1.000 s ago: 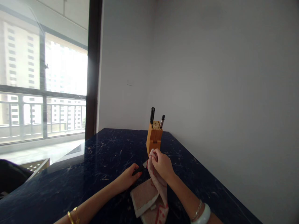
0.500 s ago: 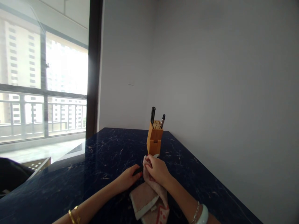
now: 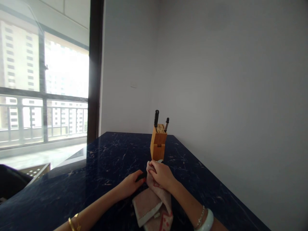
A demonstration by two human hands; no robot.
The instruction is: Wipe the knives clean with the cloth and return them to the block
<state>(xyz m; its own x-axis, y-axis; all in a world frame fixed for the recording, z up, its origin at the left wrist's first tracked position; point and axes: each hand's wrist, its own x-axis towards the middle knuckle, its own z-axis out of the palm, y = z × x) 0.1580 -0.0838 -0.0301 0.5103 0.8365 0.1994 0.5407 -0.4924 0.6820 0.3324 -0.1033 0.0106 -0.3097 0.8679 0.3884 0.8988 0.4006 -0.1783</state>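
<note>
My left hand [image 3: 130,184] is closed round the black handle of a knife [image 3: 142,176], low in the middle of the view. A pink and white towel [image 3: 148,203] is pinched in my right hand [image 3: 164,175], wrapped about the knife's blade. Only a pale bit of blade shows past my right fingers; the cloth hides most of it. The towel's loose end hangs down towards me, with a red-patterned corner. Just beyond my hands stands a wooden knife block [image 3: 158,141]. A black-handled knife [image 3: 156,118] and a tool with a black-tipped metal handle [image 3: 166,124] stick up from its slots.
The block stands on a dark blue marbled table [image 3: 115,150]. A grey wall [image 3: 216,96] runs along the table's right side. To the left are a large window [image 3: 64,80] and, lower down, a black object [image 3: 12,181] beside a perforated panel.
The whole view has shifted very slightly. Both hands keep nearly the same pose on the knife and the towel.
</note>
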